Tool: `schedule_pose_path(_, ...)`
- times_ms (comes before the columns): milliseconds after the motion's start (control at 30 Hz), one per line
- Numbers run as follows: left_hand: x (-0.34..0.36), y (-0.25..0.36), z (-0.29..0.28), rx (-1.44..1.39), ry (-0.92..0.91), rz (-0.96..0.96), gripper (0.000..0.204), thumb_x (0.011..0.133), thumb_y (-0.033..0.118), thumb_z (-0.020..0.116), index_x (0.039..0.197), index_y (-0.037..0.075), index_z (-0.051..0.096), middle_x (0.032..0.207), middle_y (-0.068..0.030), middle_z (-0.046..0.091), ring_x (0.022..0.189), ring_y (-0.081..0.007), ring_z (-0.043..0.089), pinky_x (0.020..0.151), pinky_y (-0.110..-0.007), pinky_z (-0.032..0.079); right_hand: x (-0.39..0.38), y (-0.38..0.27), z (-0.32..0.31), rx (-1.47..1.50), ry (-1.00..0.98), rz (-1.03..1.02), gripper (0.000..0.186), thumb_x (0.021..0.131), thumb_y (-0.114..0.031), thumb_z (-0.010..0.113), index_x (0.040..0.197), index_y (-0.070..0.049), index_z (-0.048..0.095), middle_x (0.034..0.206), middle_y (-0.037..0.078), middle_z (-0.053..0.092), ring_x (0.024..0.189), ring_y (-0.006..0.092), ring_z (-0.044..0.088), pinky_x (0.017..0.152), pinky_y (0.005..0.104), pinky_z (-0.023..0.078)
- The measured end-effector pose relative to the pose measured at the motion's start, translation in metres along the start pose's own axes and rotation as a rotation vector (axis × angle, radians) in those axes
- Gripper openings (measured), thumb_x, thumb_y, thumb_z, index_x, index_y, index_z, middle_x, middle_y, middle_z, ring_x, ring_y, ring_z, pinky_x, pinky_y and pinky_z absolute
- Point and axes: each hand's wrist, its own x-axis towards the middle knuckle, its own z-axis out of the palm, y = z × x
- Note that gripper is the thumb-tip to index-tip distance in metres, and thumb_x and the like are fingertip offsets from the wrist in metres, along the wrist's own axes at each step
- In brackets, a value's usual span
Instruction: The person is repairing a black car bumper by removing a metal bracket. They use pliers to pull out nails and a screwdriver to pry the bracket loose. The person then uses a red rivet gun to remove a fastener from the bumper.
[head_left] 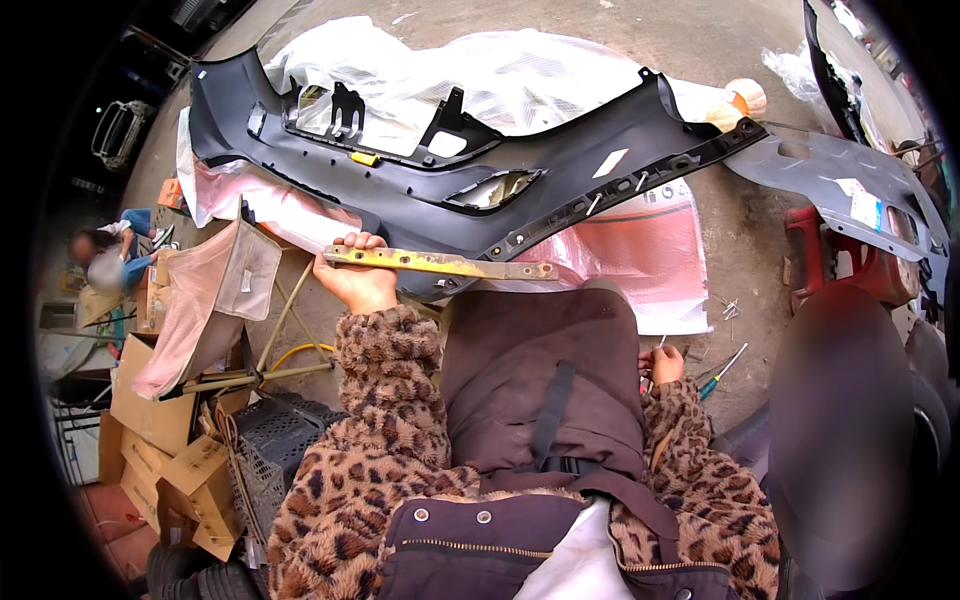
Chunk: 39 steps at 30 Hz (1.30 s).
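Note:
My left hand point(358, 275) is closed round the left end of a flat metal strip point(450, 264), worn yellow with holes along it. The strip lies level, just in front of a black car bumper point(400, 190). Two thin pale pins stick up from the bumper's near right edge. Low on the right, my right hand point(664, 364) is pinched, with a thin pale pin point(662, 341) rising from its fingertips. A screwdriver point(722, 372) with a teal handle lies beside that hand. Several loose pins point(731, 309) are scattered on the floor above it.
Pink bubble wrap point(665, 270) and white plastic sheeting point(520, 70) lie under and behind the bumper. A grey panel point(830, 185) rests on a red stool point(805, 255) at right. Cardboard boxes point(160, 405) and a folding frame point(285, 325) stand left. A person point(125, 250) sits farther back.

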Motion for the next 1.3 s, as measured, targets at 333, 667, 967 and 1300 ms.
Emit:
schedule_pose_path(333, -0.039, -0.044, 0.011, -0.262, -0.183, -0.263, 0.021, 0.086, 0.026, 0.053, 0.087, 0.005, 0.052, 0.079, -0.0066, 0.049, 0.070, -0.0200, 0.050, 0.063, -0.033, 0.044, -0.021, -0.068, 0.026, -0.130, -0.011, -0.130, 0.021, 0.096, -0.018, 0.060, 0.105, -0.001, 0.067, 0.086, 0.007, 0.072, 0.067, 0.0146, 0.067, 0.051, 0.0292, 0.049)
schedule_pose_path(667, -0.049, -0.081, 0.065, -0.302, -0.280, -0.387, 0.020, 0.084, 0.023, 0.056, 0.085, 0.003, 0.055, 0.079, -0.0070, 0.050, 0.071, -0.0203, 0.050, 0.064, -0.033, 0.044, -0.014, -0.056, -0.015, -0.205, 0.187, -0.268, 0.023, 0.093, -0.016, 0.064, 0.102, 0.004, 0.071, 0.080, 0.009, 0.072, 0.064, 0.0150, 0.065, 0.059, 0.0298, 0.051)
schedule_pose_path(967, -0.042, -0.071, 0.066, -0.316, -0.348, -0.469, 0.016, 0.081, 0.019, 0.056, 0.083, 0.004, 0.051, 0.076, -0.0059, 0.048, 0.068, -0.0186, 0.048, 0.061, -0.031, 0.042, 0.029, -0.032, -0.075, -0.198, 0.258, -0.023, 0.028, 0.098, -0.017, 0.059, 0.117, 0.003, 0.066, 0.080, 0.010, 0.070, 0.062, 0.0171, 0.064, 0.052, 0.0340, 0.048)
schedule_pose_path(1300, -0.068, -0.112, 0.121, -0.152, -0.312, -0.404, 0.014, 0.078, 0.017, 0.052, 0.080, 0.003, 0.049, 0.071, -0.0053, 0.046, 0.064, -0.0188, 0.047, 0.058, -0.031, 0.041, 0.066, -0.006, -0.094, -0.078, 0.361, -0.043, 0.043, 0.101, -0.019, 0.055, 0.137, 0.003, 0.050, 0.090, 0.011, 0.069, 0.065, 0.0146, 0.062, 0.054, 0.0294, 0.049)
